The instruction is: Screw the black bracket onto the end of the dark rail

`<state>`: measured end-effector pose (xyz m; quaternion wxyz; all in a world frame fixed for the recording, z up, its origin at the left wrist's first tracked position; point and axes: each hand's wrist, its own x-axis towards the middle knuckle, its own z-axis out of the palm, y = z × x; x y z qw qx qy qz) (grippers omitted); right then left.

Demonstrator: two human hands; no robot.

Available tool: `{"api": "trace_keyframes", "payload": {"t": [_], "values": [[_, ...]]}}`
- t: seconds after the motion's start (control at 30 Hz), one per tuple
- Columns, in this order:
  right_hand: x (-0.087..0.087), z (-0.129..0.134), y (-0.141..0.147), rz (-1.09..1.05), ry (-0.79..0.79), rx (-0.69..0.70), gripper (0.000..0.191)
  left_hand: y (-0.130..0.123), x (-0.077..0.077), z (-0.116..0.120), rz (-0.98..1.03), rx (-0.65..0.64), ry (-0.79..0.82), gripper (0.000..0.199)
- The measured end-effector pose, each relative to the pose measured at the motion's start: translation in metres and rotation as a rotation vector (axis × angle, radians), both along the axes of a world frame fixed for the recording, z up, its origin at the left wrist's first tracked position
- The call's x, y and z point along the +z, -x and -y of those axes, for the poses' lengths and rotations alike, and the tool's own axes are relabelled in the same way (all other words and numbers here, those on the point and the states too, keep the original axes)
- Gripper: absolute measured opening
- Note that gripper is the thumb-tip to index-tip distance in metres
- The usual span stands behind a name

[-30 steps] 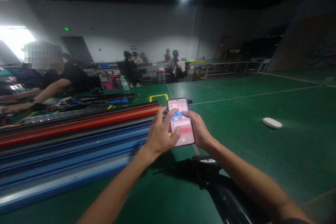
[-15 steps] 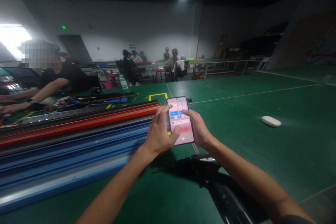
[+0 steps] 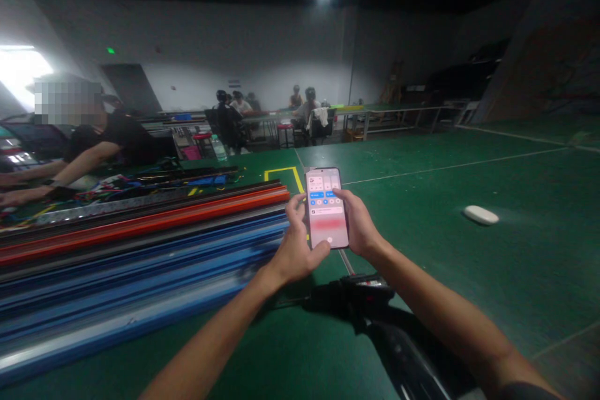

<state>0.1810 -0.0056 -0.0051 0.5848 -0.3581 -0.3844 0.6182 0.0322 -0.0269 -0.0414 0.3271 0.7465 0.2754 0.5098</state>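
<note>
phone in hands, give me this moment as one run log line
left hand: holds phone, thumb at its lower edge | right hand: grips phone's right side | screen: lit | below: black tool on green table

Stacked left on the green worktop (image 3: 469, 275): blue and red rails (image 3: 140, 244). White oval object (image 3: 480, 215) far right. Black tool (image 3: 365, 300) near. Seated co-worker (image 3: 107, 140) far left.

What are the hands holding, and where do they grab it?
A phone, screen lit. The left hand grips its lower left edge and the right hand its right edge.
</note>
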Motion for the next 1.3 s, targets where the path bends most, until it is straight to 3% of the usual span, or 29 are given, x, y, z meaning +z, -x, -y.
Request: {"api": "trace_keyframes", "payload": {"t": [0.5,0.8,0.9,0.97,1.07,1.3], "values": [[-0.001,-0.003,0.002,-0.01,-0.006,-0.048,0.032,0.001,0.003,-0.002,-0.031,0.005,-0.04,0.083],[-0.011,-0.009,0.002,0.019,-0.033,-0.099,0.031,-0.003,-0.003,-0.004,-0.022,0.043,0.034,0.087],[-0.015,-0.013,-0.002,0.014,0.007,-0.06,0.03,-0.001,-0.006,-0.007,0.006,0.022,0.062,0.082],[-0.018,-0.017,-0.013,0.025,0.05,-0.027,0.031,0.005,-0.008,-0.009,0.023,0.059,0.097,0.078],[-0.027,-0.028,-0.044,0.179,0.159,-0.115,0.031,0.021,-0.007,-0.009,-0.018,0.162,0.118,0.074],[-0.056,-0.055,-0.164,0.479,0.406,-0.339,0.035,0.085,-0.008,0.016,-0.311,0.388,0.052,0.052]]}}
